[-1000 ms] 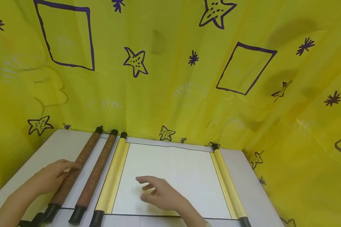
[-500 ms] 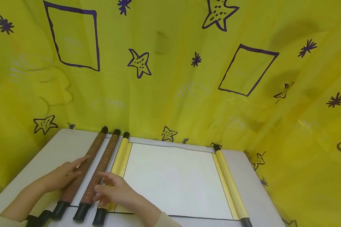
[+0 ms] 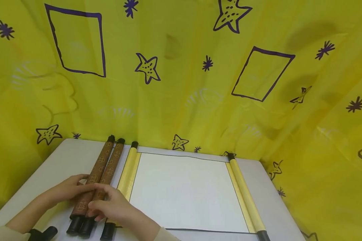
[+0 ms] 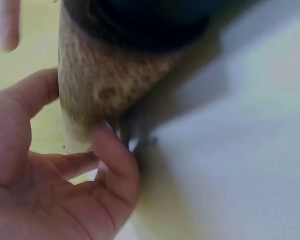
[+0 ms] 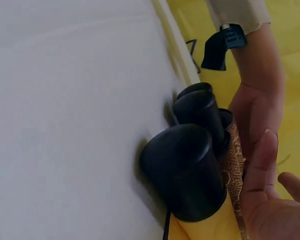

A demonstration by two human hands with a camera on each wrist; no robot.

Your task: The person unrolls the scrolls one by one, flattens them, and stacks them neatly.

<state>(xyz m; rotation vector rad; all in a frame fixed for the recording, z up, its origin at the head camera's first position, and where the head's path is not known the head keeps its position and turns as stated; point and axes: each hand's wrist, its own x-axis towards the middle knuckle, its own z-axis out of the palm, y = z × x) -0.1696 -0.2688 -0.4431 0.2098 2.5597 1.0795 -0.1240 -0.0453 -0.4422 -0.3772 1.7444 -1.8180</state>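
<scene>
Two brown patterned rolls of a scroll lie side by side on the left of the white table: the left roll point(image 3: 104, 155) and the right roll point(image 3: 116, 155), both with black end knobs. My left hand point(image 3: 67, 191) grips the left roll from its outer side; in the left wrist view, thumb and fingers curl about the brown roll point(image 4: 95, 70). From the other side my right hand point(image 3: 116, 205) holds the right roll, its index finger reaching across the top. The right wrist view shows the black knobs point(image 5: 182, 170) close together, and part of the right hand point(image 5: 277, 217).
A second scroll lies unrolled to the right, its white sheet point(image 3: 187, 190) between a left yellow roll point(image 3: 129, 170) and a right yellow roll point(image 3: 244, 197). A yellow curtain point(image 3: 175, 110) with dark drawn stars hangs behind the white table point(image 3: 78, 150). A black device point(image 3: 43, 233) sits at the left wrist.
My right hand has moved left from over the white sheet to the brown rolls. The gap between them has closed, with the left hand still at the left roll.
</scene>
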